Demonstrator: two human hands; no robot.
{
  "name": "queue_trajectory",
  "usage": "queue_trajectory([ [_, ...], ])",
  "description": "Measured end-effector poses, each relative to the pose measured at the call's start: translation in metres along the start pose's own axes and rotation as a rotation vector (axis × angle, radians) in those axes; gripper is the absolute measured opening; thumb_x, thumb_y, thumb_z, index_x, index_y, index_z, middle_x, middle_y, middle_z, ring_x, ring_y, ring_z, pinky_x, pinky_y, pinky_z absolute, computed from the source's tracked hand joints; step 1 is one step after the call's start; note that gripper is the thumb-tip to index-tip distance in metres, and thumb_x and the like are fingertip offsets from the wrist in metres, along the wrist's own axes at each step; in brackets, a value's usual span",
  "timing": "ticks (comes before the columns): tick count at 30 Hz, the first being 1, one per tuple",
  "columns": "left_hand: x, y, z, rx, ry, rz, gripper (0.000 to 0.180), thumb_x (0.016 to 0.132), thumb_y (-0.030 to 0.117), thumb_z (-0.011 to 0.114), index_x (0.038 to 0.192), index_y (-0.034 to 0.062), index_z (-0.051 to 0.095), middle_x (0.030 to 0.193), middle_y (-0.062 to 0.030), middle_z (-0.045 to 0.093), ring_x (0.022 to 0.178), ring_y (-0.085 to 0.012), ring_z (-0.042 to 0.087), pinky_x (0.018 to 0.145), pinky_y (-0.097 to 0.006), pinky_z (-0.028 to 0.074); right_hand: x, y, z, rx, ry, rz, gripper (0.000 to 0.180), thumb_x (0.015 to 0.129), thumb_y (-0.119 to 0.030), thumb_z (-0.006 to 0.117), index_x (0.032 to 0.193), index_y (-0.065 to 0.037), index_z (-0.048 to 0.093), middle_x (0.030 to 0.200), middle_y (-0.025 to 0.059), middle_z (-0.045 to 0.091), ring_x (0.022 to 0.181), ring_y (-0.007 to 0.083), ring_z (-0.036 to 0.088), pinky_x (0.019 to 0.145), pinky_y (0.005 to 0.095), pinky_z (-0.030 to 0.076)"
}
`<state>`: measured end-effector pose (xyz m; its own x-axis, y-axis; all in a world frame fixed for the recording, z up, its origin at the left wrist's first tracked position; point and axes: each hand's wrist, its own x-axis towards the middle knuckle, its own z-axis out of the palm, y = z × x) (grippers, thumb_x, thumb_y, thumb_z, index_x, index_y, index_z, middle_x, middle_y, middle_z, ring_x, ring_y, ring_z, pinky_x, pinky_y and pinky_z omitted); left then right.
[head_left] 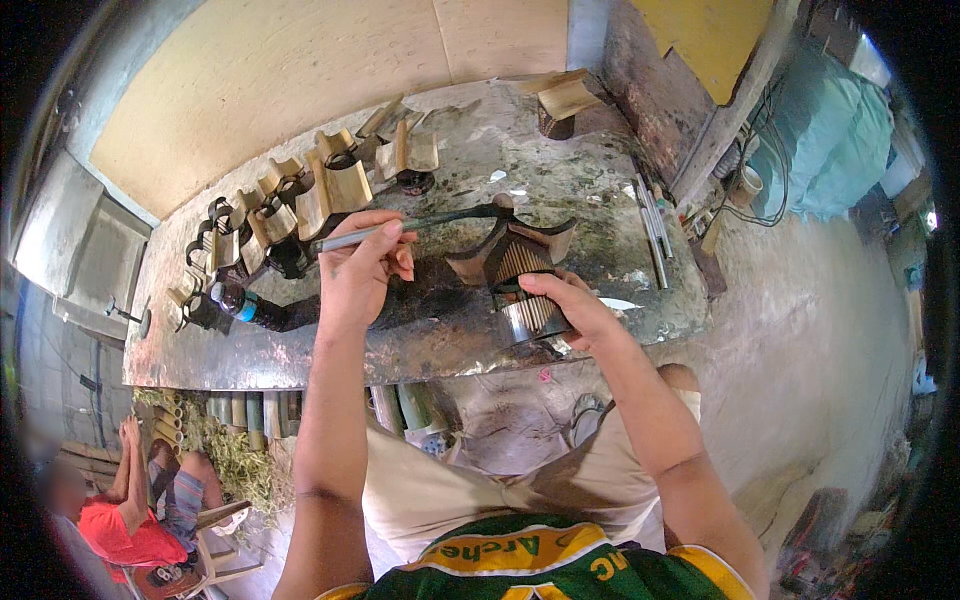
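My left hand (358,275) is closed around a slim pale-handled tool (350,239). Its long, dark far end reaches right, close to the roof ridge of a small bamboo house model (520,258); whether it touches cannot be told. The model has a dark ribbed, rounded body and a roof of curved bamboo pieces with upturned ends. Around the lower body of the model, my right hand (580,312) is closed, with the thumb on its near side. The model is tilted above the near part of the stained worktable (455,345).
Several similar roofed models (335,190) stand at the table's left and back, near a dark bottle (232,299). Another model (556,108) stands at the far right. Thin rods (652,230) lie along the right edge. A seated person in red (130,530) is at lower left.
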<state>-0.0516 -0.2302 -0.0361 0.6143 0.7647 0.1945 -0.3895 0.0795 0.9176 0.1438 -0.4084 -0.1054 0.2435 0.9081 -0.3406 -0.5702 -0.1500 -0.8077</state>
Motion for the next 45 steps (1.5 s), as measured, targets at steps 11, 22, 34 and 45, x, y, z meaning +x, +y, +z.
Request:
queue_trajectory([
  [11, 0.012, 0.006, 0.005, -0.028, 0.010, 0.010, 0.022, 0.089, 0.006, 0.068, 0.106, -0.0058, 0.061, 0.086, -0.0179, 0.067, 0.063, -0.0190, 0.064, 0.052, -0.031, 0.054, 0.001, 0.000, -0.003, -0.013, 0.002, 0.036, 0.045, 0.080, -0.032, 0.077, 0.110, -0.002, 0.062, 0.093, 0.0051, 0.068, 0.080, 0.0136, 0.067, 0.067, 0.0308, 0.056],
  [22, 0.016, 0.012, 0.008, -0.058, 0.044, 0.078, 0.021, 0.090, 0.007, 0.066, 0.107, -0.0041, 0.060, 0.087, -0.0185, 0.067, 0.062, -0.0191, 0.062, 0.053, -0.031, 0.052, 0.004, 0.001, -0.008, -0.015, -0.040, -0.012, 0.033, 0.085, -0.029, 0.073, 0.106, -0.004, 0.066, 0.093, 0.0043, 0.070, 0.076, 0.0137, 0.068, 0.067, 0.0313, 0.057],
  [34, -0.011, -0.010, 0.023, -0.353, 0.221, -0.026, 0.019, 0.092, 0.019, 0.066, 0.101, 0.0034, 0.062, 0.077, -0.0105, 0.064, 0.057, -0.0161, 0.056, 0.048, -0.030, 0.043, 0.016, 0.010, -0.054, 0.237, -0.073, -0.035, 0.054, 0.086, -0.036, 0.070, 0.124, -0.001, 0.056, 0.110, 0.0175, 0.068, 0.096, 0.0274, 0.069, 0.085, 0.0434, 0.058],
  [45, -0.019, -0.031, 0.072, -0.426, 0.095, -0.176, 0.021, 0.093, 0.027, 0.066, 0.099, 0.0070, 0.063, 0.075, -0.0054, 0.062, 0.055, -0.0129, 0.053, 0.047, -0.026, 0.041, 0.010, 0.001, -0.040, 0.270, -0.318, -0.189, 0.078, 0.080, -0.051, 0.068, 0.137, -0.002, 0.046, 0.122, 0.0218, 0.061, 0.105, 0.0361, 0.065, 0.086, 0.0451, 0.056],
])
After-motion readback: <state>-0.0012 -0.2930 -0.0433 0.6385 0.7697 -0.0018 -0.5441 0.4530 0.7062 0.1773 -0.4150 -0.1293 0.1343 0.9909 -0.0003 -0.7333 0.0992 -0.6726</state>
